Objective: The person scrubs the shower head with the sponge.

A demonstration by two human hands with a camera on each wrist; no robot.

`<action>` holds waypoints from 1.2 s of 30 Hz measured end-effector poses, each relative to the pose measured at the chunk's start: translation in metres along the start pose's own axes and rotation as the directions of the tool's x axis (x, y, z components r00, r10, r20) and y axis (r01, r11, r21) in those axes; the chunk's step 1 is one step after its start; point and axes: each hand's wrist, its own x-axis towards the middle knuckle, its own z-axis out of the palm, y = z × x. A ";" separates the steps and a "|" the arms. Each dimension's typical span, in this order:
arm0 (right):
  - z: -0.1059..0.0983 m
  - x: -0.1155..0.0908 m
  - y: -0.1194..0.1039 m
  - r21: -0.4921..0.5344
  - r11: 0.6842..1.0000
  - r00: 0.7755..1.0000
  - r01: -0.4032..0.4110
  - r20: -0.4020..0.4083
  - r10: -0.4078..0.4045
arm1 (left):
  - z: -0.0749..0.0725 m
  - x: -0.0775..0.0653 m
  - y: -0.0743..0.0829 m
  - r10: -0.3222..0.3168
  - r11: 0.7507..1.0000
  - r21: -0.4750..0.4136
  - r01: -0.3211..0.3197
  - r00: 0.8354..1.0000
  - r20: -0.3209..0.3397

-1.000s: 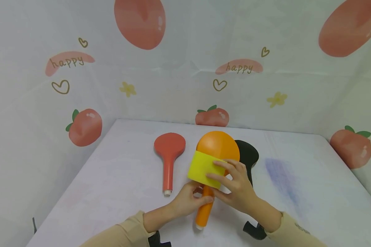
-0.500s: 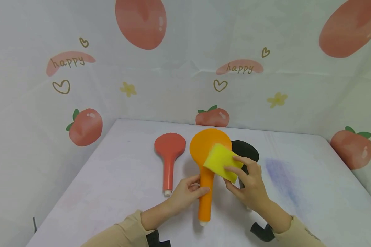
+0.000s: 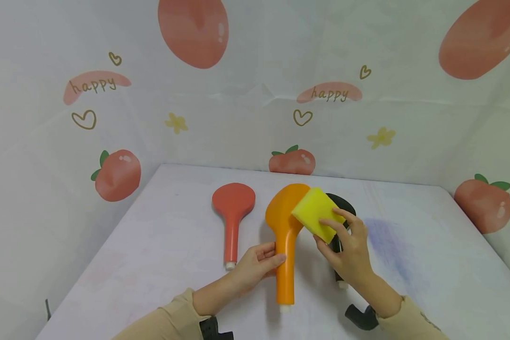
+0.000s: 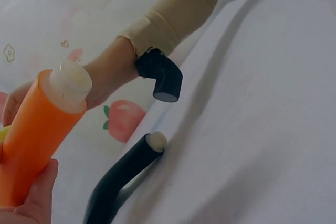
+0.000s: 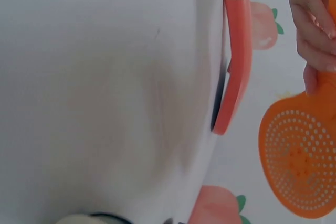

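My left hand (image 3: pixel 257 264) grips the handle of an orange shower head (image 3: pixel 285 278), raised above the table with its round head pointing away. In the right wrist view, the perforated spray face (image 5: pixel 296 161) shows. Fingers and thumb of my right hand (image 3: pixel 350 248) pinch a yellow sponge (image 3: pixel 315 212), which overlaps the right edge of the orange head. The left wrist view shows the pale connector end (image 4: pixel 71 82) of the handle. Whether the right fingertips touch the shower head is hidden by the sponge.
A red shower head (image 3: pixel 233 200) lies on the white table (image 3: pixel 161 245) to the left. Behind the right hand lies a black shower head (image 3: pixel 340 202), partly covered. Dark wrist mounts (image 3: pixel 361 317) sit at the cuffs. A patterned cloth backdrop (image 3: pixel 238 108) rises behind the table.
The sponge has slid from across the orange shower head's neck up and right to the head's edge. The orange shower head has been turned in the left hand, its handle now nearly straight.
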 end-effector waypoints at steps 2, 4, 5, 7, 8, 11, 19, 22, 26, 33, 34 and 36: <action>0.001 -0.001 -0.001 0.018 1.000 1.000 0.005 0.002 -0.006 | 0.000 0.000 0.000 0.001 1.000 -0.019 0.000 1.000 0.016; 0.002 -0.001 -0.003 0.039 0.999 1.000 0.022 0.012 -0.022 | 0.000 0.000 0.000 0.008 0.999 -0.032 -0.006 0.999 0.037; 0.002 -0.002 -0.005 0.050 0.998 0.999 0.035 0.021 -0.036 | 0.000 0.000 0.001 0.013 0.999 -0.039 -0.011 0.999 0.047; 0.002 -0.002 -0.008 0.068 0.995 0.997 0.067 0.038 -0.069 | 0.000 -0.001 0.002 0.025 0.998 -0.051 -0.021 0.998 0.062; 0.002 -0.002 -0.010 0.073 0.994 0.995 0.083 0.044 -0.086 | 0.000 -0.001 0.002 0.029 0.998 -0.056 -0.025 0.997 0.069; 0.001 -0.001 -0.012 0.079 0.989 0.990 0.126 0.052 -0.130 | 0.000 -0.003 0.004 0.038 0.997 -0.068 -0.032 0.995 0.093; 0.000 0.012 0.002 0.075 0.997 0.999 0.032 -0.032 -0.030 | -0.001 -0.002 0.005 0.042 0.996 -0.088 -0.031 0.991 0.131; 0.002 0.012 0.008 0.092 0.996 0.999 -0.008 -0.040 0.011 | -0.002 -0.003 0.005 0.047 0.995 -0.090 -0.035 0.988 0.145; 0.004 0.010 0.003 0.111 0.993 0.999 0.034 -0.025 -0.031 | -0.002 -0.003 0.005 0.051 0.997 -0.072 -0.041 0.989 0.141; 0.005 0.009 -0.008 0.123 0.976 0.983 0.180 0.002 -0.182 | -0.003 -0.004 0.008 0.021 0.999 -0.041 -0.015 0.991 0.132; 0.005 0.010 -0.008 0.127 0.976 0.984 0.178 -0.004 -0.179 | -0.004 -0.004 0.009 0.022 0.999 -0.037 -0.017 0.991 0.135; 0.004 0.014 -0.008 0.137 0.979 0.989 0.150 -0.018 -0.149 | -0.004 -0.004 0.008 0.027 0.999 -0.033 -0.023 0.989 0.145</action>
